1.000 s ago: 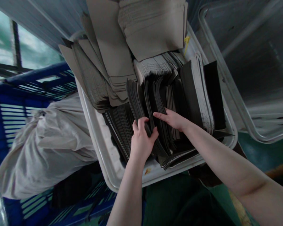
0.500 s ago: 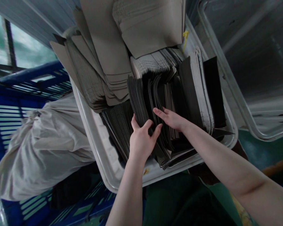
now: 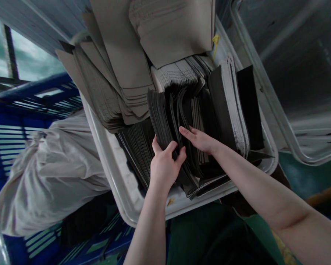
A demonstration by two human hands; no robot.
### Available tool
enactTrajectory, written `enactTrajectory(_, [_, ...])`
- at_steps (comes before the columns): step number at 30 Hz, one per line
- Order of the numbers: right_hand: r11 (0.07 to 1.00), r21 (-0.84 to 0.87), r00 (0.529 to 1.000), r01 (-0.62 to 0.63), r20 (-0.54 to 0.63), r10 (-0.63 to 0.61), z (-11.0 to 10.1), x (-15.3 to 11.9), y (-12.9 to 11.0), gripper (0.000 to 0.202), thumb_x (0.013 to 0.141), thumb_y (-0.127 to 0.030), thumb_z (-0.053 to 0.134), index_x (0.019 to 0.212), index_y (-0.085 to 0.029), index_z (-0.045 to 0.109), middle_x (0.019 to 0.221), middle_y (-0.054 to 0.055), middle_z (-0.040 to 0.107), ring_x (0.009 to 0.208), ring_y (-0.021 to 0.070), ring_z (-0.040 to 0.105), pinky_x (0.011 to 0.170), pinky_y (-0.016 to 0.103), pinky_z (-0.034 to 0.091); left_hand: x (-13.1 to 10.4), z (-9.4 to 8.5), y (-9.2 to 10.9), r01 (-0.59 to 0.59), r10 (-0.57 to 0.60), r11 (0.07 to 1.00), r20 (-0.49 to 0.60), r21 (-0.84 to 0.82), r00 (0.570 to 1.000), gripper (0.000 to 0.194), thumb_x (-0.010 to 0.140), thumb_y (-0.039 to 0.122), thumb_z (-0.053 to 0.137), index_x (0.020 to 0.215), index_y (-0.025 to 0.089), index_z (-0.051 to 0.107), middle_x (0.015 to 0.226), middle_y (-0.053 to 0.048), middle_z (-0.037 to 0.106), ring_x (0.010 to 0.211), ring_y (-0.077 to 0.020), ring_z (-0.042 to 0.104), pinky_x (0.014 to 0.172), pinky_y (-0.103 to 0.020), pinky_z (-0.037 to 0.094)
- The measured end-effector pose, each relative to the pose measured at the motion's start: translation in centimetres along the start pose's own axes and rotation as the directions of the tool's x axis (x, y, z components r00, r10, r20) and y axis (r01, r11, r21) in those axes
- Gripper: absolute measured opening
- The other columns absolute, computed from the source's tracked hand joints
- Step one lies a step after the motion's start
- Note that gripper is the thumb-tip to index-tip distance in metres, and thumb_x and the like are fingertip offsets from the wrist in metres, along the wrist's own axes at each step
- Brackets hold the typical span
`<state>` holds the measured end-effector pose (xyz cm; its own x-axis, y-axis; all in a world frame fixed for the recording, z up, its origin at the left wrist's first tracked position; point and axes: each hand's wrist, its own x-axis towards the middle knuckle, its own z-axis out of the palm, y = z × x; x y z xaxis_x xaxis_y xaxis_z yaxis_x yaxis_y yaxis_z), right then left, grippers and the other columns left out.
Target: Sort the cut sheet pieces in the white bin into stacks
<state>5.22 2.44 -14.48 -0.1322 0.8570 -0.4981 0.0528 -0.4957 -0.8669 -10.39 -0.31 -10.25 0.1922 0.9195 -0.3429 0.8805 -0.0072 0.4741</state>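
Observation:
My left hand (image 3: 164, 163) is closed on the near end of a thick stack of thin dark sheets (image 3: 159, 114), fingertips at its left side and thumb bent at its right. Just right of it, my right hand (image 3: 202, 141) rests on a few curved dark sheets (image 3: 184, 110), its thumb side stretched across them; the other fingers are mostly hidden among the sheets. Both hands are inside a white plastic tub (image 3: 110, 184) packed with sheets on edge. Another dark stack (image 3: 136, 147) leans left of my left hand.
Pale card-like sheets (image 3: 171, 33) fill the far part of the tub, with a white-edged bundle (image 3: 235, 110) at the right. A blue slatted crate (image 3: 5, 121) holding a white cloth bag (image 3: 68, 162) stands left. A metallic-looking tray (image 3: 300, 73) lies right.
Little differs. My left hand has shifted very slightly left with the stack, its thumb curled a bit closer to the fingers. My right hand stays in place.

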Motion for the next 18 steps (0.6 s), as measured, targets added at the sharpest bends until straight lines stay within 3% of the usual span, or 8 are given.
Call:
enactTrajectory(4, [0.996,0.084,0.999,0.018,0.043,-0.022,-0.04,0.14,0.23,0.054,0.087,-0.059,0.042,0.122,-0.019,0.053,0.120,0.006,0.063,0.112,0.0205,0.057,0.100,0.036,0.043,-0.06,0.02,0.26,0.020,-0.023,0.998,-0.049,-0.060,0.999,0.036,0.084,0.042,0.049,0.117,0.028,0.048,0.143,-0.011,0.024,0.102,-0.0254,0.059,0.075,-0.039,0.054])
enactTrajectory(7, [0.996,0.019,0.996,0.090,-0.009,-0.090,0.07,0.13,0.41,0.050,0.089,-0.054,0.042,0.123,-0.019,0.051,0.120,0.006,0.062,0.113,0.0192,0.056,0.101,0.034,0.041,-0.18,-0.16,0.38,0.013,-0.020,0.992,-0.057,-0.122,0.998,0.047,0.085,0.032,0.049,0.130,0.032,0.037,0.148,-0.009,0.014,0.108,-0.0245,0.057,0.078,-0.039,0.054])
enactTrajectory(11, [0.970,-0.160,0.972,0.185,-0.117,-0.205,0.42,-0.11,0.49,0.044,0.091,-0.046,0.041,0.124,-0.017,0.051,0.121,0.006,0.061,0.116,0.0175,0.053,0.103,0.031,0.037,-0.26,-0.29,0.29,-0.019,0.019,0.995,0.003,-0.097,1.000,0.031,0.088,0.031,0.042,0.117,0.033,0.054,0.150,-0.004,-0.002,0.113,-0.0270,0.055,0.088,-0.042,0.051])
enactTrajectory(15, [0.938,-0.246,0.957,0.245,-0.090,-0.274,0.56,-0.26,0.22,0.041,0.094,-0.039,0.035,0.126,-0.016,0.049,0.123,0.008,0.059,0.118,0.0172,0.052,0.102,0.031,0.037,-0.07,-0.06,0.46,-0.053,0.049,0.997,-0.072,-0.054,0.996,0.029,0.088,0.031,0.043,0.115,0.030,0.056,0.146,-0.005,0.009,0.132,-0.0304,0.035,0.100,-0.043,0.043])
enactTrajectory(18, [0.923,-0.331,0.964,0.196,-0.105,-0.242,0.44,-0.23,-0.02,0.041,0.094,-0.038,0.036,0.124,-0.014,0.050,0.119,0.010,0.060,0.115,0.0193,0.054,0.100,0.033,0.038,0.10,0.08,0.72,-0.051,0.048,0.998,-0.065,-0.037,0.997,0.029,0.088,0.031,0.044,0.114,0.030,0.057,0.145,-0.006,0.012,0.126,-0.0283,0.042,0.099,-0.042,0.044])
